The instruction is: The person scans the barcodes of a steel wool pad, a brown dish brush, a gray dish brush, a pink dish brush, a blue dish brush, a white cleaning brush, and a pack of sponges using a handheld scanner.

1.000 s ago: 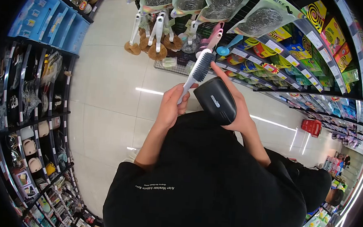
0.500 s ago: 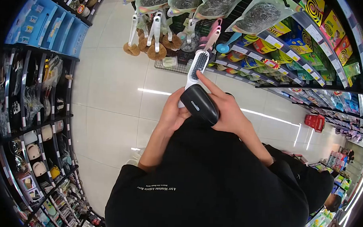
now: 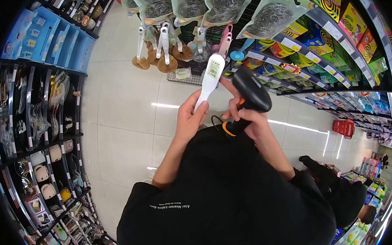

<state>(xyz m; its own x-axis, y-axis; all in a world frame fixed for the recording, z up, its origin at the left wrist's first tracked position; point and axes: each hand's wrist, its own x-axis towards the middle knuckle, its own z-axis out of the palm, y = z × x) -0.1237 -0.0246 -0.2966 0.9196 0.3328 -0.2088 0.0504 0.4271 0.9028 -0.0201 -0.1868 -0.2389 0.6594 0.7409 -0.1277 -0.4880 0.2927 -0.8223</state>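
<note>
My left hand grips the handle of a white scrubbing brush, whose smooth back faces up and whose bristles are out of sight. A printed label with a barcode sits on the head of the brush. In my right hand is a black barcode scanner with orange trim. The scanner's head is beside the brush, tilted up and to the left. One finger of my right hand stretches toward the brush's edge.
Bagged steel-wool scourers and hanging brown-headed brushes are ahead. Shelves of colourful boxes line the right, stocked racks the left. A red basket stands on the tiled floor, and a person in black is at the right.
The brush has been turned over, from bristles up to labelled back up. The scanner has moved off the handle to the right, and more of its grip now shows.
</note>
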